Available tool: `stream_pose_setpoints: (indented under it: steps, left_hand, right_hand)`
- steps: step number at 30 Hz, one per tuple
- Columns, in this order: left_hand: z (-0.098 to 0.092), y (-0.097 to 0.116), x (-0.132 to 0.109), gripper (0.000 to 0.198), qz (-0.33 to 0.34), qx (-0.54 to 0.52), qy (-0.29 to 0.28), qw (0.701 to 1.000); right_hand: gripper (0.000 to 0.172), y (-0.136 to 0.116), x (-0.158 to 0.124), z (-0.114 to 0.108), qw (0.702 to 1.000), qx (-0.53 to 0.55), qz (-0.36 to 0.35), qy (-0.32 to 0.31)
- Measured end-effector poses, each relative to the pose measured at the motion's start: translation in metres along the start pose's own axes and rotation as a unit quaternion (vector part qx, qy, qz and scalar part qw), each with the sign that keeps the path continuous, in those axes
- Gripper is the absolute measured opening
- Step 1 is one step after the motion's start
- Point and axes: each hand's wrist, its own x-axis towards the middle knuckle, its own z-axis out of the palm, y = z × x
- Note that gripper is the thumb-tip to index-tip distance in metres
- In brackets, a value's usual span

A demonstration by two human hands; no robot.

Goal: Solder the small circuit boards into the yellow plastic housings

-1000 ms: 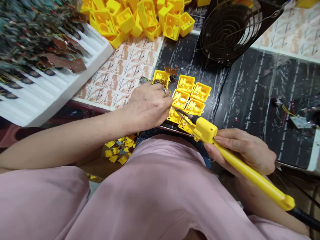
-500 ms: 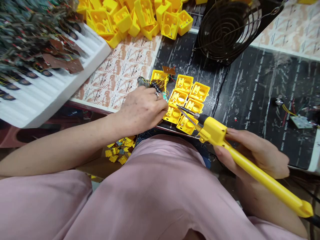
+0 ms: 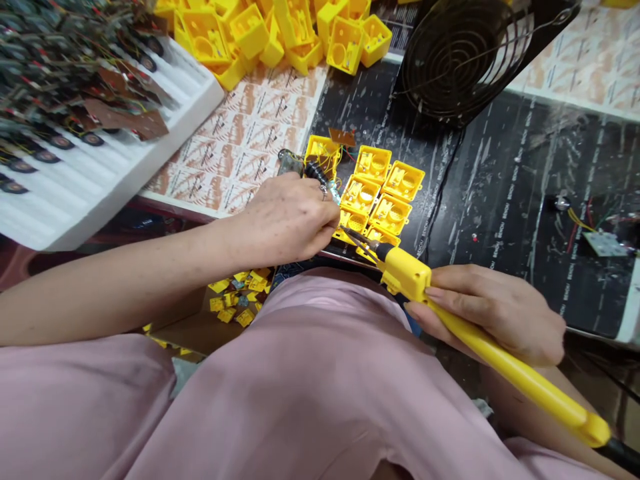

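My right hand (image 3: 500, 312) grips a yellow soldering iron (image 3: 480, 340), its metal tip (image 3: 357, 240) pointing at the nearest of several open yellow plastic housings (image 3: 383, 190) laid in a cluster on the black mat. My left hand (image 3: 287, 217) rests closed over the left edge of that cluster, fingers pinched on a small part with wires that I cannot make out. A ring shows on one finger. A small motor and a dark component (image 3: 313, 170) with wires lie just beyond the fingers.
A heap of yellow housings (image 3: 270, 33) lies at the back. A white foam tray (image 3: 105, 173) with wired circuit boards sits at left. A black fan grille (image 3: 460, 57) stands at back right. Small yellow parts (image 3: 240, 300) fill a box below the table edge. A loose wired board (image 3: 600, 241) lies far right.
The soldering iron swung out to the right, then came back in and lower, so its tip now sits at the nearest housing. My left hand stayed at the cluster's left edge.
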Motion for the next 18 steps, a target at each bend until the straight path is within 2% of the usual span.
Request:
stream_pose_setpoints:
  steps: [2, 5, 7, 10, 11, 16, 18]
  left_hand:
    - [0.0, 0.0, 0.0, 0.029, -0.002, -0.004, -0.001, 1.0]
    - [0.0, 0.0, 0.001, 0.028, -0.001, 0.0, 0.003, 1.0]
    - [0.0, 0.001, 0.001, 0.029, -0.003, 0.006, 0.002, 1.0]
    - [0.0, 0.001, 0.001, 0.03, -0.012, 0.008, -0.003, 1.0]
    - [0.0, 0.001, 0.001, 0.03, -0.014, 0.007, -0.004, 1.0]
    - [0.001, 0.0, 0.002, 0.029, -0.007, 0.017, -0.008, 1.0]
    - [0.001, 0.0, 0.003, 0.029, -0.002, 0.022, -0.007, 1.0]
  right_hand:
    - [0.019, -0.001, 0.007, 0.002, 0.997, -0.007, -0.076, -0.008]
    - [0.026, -0.001, 0.012, 0.002, 0.992, -0.018, -0.123, 0.007]
    - [0.022, -0.001, 0.013, -0.001, 0.993, -0.01, -0.119, -0.004]
    - [0.01, -0.002, 0.012, -0.004, 0.996, -0.004, -0.07, -0.052]
    - [0.011, -0.002, 0.012, -0.005, 0.996, -0.007, -0.058, -0.063]
    - [0.01, -0.001, 0.012, -0.005, 0.994, 0.0, -0.095, -0.048]
    - [0.02, 0.0, 0.009, -0.009, 0.998, -0.006, -0.039, -0.045]
